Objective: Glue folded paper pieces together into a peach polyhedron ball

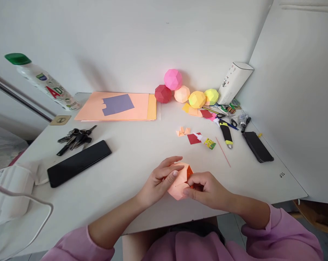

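Between my hands, near the front edge of the table, is a peach faceted paper ball [177, 191] with an opening on its right side. My left hand [161, 178] wraps its left and upper side, thumb and fingers pressed on the facets. With thumb and forefinger, my right hand [206, 189] pinches the ball's edge at the opening; its other fingers are partly hidden. Small folded peach paper pieces [183, 131] lie beyond the ball, beside a dark red paper square [193, 138] and a small glue bottle [207, 142].
Finished paper balls [173, 79] stand along the wall. Peach paper sheets [87, 107] lie back left, with keys [76, 139] and a black phone [79, 163] nearer. A utility knife [225, 134], scissors [233, 121], a thin red stick [223, 151] and a dark case [257, 146] lie right.
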Motion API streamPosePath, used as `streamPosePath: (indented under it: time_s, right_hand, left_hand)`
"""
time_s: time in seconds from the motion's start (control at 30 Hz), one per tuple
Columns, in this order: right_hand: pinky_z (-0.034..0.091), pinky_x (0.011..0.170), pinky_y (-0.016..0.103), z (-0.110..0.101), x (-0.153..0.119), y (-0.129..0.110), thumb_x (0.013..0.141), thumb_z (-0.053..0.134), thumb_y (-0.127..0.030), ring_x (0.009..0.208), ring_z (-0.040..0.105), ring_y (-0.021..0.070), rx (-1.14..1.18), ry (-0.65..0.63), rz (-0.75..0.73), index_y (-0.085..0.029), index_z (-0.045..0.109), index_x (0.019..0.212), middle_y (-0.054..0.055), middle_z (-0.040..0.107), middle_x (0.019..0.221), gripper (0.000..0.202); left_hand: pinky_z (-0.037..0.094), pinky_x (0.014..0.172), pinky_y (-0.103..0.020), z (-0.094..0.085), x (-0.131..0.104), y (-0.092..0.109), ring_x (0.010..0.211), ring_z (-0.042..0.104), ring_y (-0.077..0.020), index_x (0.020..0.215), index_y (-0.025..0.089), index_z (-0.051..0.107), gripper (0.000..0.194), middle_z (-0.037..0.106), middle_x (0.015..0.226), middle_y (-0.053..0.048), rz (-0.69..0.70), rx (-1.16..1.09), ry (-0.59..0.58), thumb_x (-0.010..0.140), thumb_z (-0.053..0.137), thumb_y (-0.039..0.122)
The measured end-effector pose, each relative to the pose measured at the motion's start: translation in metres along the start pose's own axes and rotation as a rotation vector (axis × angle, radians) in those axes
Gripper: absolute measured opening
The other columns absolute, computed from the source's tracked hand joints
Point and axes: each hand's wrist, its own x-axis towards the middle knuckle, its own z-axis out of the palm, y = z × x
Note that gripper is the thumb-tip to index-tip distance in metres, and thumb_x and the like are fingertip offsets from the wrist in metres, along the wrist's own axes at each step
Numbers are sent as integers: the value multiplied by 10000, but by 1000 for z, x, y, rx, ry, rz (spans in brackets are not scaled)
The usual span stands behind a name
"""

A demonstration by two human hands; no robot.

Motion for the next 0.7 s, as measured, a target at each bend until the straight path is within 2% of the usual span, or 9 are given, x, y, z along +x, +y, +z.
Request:
streamPosePath:
  time_s: [0.2,0.33,0.53,0.7]
  right_hand:
    - [226,455,220,0,2,1,816,606,-317,497,283,70,35,6,16,-169,461,607,-73,329,537,294]
    - [223,455,223,-1,2,2,812,608,-336,503,277,74,80,7,54,-171,451,605,-72,328,537,308]
    - [228,465,226,1,3,1,790,617,-339,514,284,77,134,12,73,-168,459,598,-67,337,544,303]
    - [240,473,225,1,4,-1,769,628,-352,520,298,77,149,46,83,-159,494,587,-58,357,543,297]
  left_hand:
    - [412,1032,-409,0,-2,-4,1216,488,-207,1108,323,672,262,503,1329,-49,90,47,-5,942,481,256]
    - [441,995,-399,0,-1,-7,1226,464,-205,1171,328,615,284,492,1294,-64,151,67,-6,945,470,238]
    - [448,984,-425,0,-2,-7,1229,451,-218,1178,277,576,268,470,1278,-98,177,133,-27,958,427,245]
    - [460,966,-434,1,-3,-7,1198,466,-220,1182,277,558,267,470,1266,-96,190,160,-23,961,414,239]
